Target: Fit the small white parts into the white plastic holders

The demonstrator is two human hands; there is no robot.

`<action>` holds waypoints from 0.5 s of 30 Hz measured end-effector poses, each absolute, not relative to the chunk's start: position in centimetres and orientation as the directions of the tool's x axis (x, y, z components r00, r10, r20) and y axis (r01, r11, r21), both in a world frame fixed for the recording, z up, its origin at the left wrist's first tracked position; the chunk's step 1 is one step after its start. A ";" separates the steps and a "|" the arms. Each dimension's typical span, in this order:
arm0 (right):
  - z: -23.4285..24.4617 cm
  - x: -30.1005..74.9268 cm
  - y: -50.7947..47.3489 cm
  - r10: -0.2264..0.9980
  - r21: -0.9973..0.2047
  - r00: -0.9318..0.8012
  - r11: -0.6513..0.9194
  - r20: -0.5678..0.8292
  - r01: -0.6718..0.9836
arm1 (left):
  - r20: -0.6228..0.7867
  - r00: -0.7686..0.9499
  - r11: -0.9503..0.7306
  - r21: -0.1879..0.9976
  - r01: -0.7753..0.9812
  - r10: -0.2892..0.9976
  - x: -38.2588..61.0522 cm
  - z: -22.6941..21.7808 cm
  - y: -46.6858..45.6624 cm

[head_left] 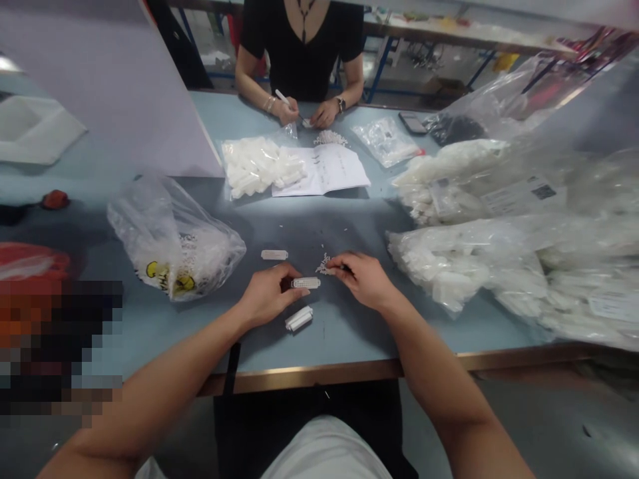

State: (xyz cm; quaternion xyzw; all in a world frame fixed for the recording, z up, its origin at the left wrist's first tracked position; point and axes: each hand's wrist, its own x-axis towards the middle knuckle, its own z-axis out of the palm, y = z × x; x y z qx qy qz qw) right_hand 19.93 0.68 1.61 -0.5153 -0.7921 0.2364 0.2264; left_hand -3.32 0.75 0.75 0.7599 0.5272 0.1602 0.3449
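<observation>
Head view: left hand (269, 296) is working a white connector housing (305, 283) near the front edge of the bench (309, 372), fingers half-curled with the tips against the housing's left end, apparently holding it. Right hand (362, 279) is curled into a tight pinch just beside the housing's right end, a small dark-tipped item (345, 268) showing at the fingers; can't tell what it is. A pile of tiny white pieces (324, 264) is lying right against the right hand, above the housing.

Step in hand looks like fine work on the housing, with the pile within reach. Next move calls for precise finger control: the pinch is close to the housing, with little room between the hands.

Two more housings are lying loose near the hands: one (274, 255) beyond the left hand, one (299, 319) nearer the front edge.

Toward the middle of the bench, a plastic bag printed with yellow smileys (174, 246) is lying to the left and bulging white bags (464, 266) are piled to the right. At the far edge, a co-worker's hands (305, 113) are working over a small white pile (330, 138), one holding a white pen-like tool (284, 100), beside an open booklet (319, 169).
</observation>
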 end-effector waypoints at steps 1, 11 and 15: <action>1.6 19.7 0.5 0.906 -0.615 -0.404 0.393 0.128 0.684 | -0.118 0.391 -0.205 0.695 0.689 0.913 -3.3 0.7 0.7; 0.2 18.8 -0.2 0.778 -0.462 -0.599 0.608 0.189 0.645 | -0.109 0.386 -0.209 0.691 0.692 0.916 -3.2 0.6 0.6; 0.5 18.7 -0.2 0.760 -0.396 -0.629 0.635 0.162 0.664 | -0.099 0.400 -0.238 0.667 0.706 0.911 -3.0 0.7 0.5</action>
